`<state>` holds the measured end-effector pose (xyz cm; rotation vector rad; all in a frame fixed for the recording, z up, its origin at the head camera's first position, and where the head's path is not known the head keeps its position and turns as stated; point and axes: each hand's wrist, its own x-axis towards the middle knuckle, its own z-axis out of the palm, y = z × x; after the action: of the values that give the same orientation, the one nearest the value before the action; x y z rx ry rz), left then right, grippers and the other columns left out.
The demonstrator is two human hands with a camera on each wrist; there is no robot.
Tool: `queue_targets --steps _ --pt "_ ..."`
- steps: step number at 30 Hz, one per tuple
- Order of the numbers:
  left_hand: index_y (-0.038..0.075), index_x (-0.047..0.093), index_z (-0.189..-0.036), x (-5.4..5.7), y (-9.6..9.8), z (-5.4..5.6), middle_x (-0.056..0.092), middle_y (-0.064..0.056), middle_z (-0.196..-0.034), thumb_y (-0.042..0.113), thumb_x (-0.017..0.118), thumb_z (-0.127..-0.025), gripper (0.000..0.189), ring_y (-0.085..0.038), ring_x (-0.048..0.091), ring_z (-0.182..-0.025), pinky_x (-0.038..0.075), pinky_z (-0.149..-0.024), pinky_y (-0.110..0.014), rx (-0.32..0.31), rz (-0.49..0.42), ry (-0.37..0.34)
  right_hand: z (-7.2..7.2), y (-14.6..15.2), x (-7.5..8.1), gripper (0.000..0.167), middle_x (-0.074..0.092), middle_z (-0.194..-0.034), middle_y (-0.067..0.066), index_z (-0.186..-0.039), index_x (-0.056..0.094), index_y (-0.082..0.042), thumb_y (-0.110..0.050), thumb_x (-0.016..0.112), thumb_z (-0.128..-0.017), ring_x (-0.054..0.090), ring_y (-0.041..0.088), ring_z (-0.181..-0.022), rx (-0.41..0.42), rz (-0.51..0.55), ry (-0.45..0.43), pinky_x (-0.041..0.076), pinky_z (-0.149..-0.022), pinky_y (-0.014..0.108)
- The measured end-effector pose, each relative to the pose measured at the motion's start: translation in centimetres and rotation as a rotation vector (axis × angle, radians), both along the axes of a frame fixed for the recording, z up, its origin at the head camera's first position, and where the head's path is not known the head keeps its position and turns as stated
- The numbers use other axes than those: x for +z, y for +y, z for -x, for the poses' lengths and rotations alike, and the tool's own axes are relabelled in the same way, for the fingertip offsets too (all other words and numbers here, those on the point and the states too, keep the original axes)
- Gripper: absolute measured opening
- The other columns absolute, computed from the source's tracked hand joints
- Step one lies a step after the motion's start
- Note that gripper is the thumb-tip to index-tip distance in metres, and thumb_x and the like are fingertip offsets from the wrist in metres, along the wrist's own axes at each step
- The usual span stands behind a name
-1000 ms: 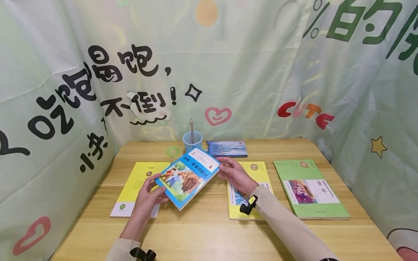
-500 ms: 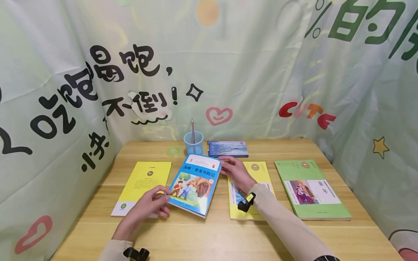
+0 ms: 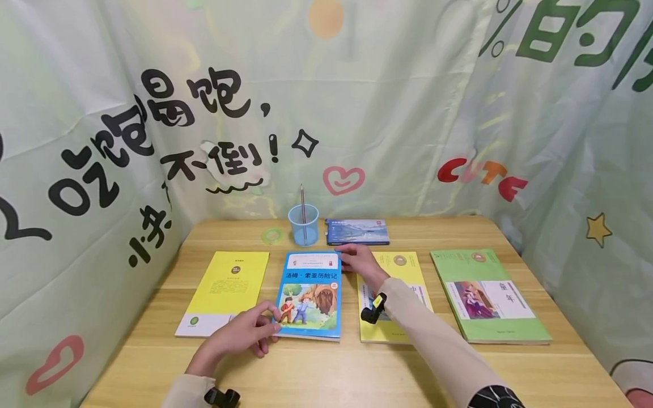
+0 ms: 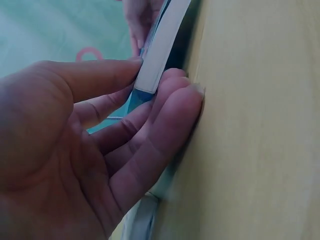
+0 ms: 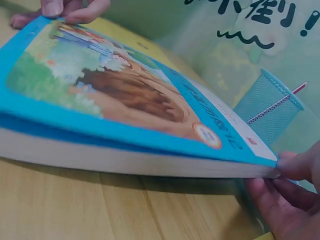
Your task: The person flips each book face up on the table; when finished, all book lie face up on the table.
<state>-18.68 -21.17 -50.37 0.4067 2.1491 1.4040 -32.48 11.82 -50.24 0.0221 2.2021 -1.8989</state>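
Note:
A blue paperback book [image 3: 309, 294] with a cartoon cover lies nearly flat between the hands, its title upright in the head view. My left hand [image 3: 244, 333] pinches its lower left corner; in the left wrist view the thumb [image 4: 105, 77] is on the cover and the fingers curl beneath. At the upper right corner my right hand [image 3: 363, 265] pinches the book between thumb and fingers. The right wrist view shows a shadowed gap between the page edges [image 5: 150, 167] and the wooden table. My right hand partly covers a yellow book [image 3: 395, 334].
Another yellow book [image 3: 229, 283] lies left, and a green book [image 3: 490, 297] lies far right. Behind stand a blue mesh cup [image 3: 304, 229] holding a pencil [image 3: 303, 198] and a flat blue box [image 3: 357, 232]. A green ring [image 3: 272, 235] lies near the cup. Printed cloth [image 3: 398, 113] surrounds the table.
The blue book has turned from a slant to nearly straight, and moved right and down toward the table, into the row between the yellow books. Both hands have moved with it.

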Motion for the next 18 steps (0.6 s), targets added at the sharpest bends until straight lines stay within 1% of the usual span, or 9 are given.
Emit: queue_targets --steps 4,8,13,18 --pt "0.013 0.053 -0.127 0.2 0.5 -0.2 0.069 -0.009 -0.084 0.027 0.063 -0.112 0.022 -0.018 0.065 -0.059 0.062 -0.053 -0.033 -0.005 0.093 0.079 0.1 -0.4 0.1 0.029 0.071 -0.137 0.021 -0.137 0.071 -0.001 -0.003 0.057 -0.111 0.076 0.021 -0.104 0.002 -0.064 0.019 0.066 -0.093 0.034" --pt "0.016 0.053 -0.127 0.4 0.8 -0.3 0.066 -0.006 -0.081 0.029 0.064 -0.112 0.023 -0.018 0.064 -0.053 0.059 -0.049 -0.032 -0.001 0.17 0.138 0.1 -0.7 0.1 0.03 0.071 -0.138 0.021 -0.137 0.072 -0.001 -0.001 0.058 -0.11 0.076 0.026 -0.111 -0.006 -0.101 0.035 0.066 -0.094 0.036" --pt "0.016 0.052 -0.127 0.7 1.0 -0.3 0.066 -0.005 -0.08 0.028 0.062 -0.113 0.022 -0.019 0.063 -0.052 0.058 -0.048 -0.031 -0.001 0.194 0.161 -0.1 -0.8 0.4 0.03 0.07 -0.141 0.02 -0.138 0.072 -0.002 -0.002 0.059 -0.11 0.073 0.03 -0.12 -0.028 -0.113 0.04 0.065 -0.1 0.04" --pt "0.018 0.052 -0.128 0.8 1.2 -0.4 0.065 -0.005 -0.078 0.029 0.062 -0.113 0.022 -0.019 0.062 -0.051 0.055 -0.048 -0.031 0.006 0.235 0.183 -0.2 -0.9 0.4 0.032 0.068 -0.145 0.021 -0.14 0.07 -0.001 -0.002 0.059 -0.111 0.071 0.033 -0.127 -0.025 -0.127 0.046 0.063 -0.106 0.043"
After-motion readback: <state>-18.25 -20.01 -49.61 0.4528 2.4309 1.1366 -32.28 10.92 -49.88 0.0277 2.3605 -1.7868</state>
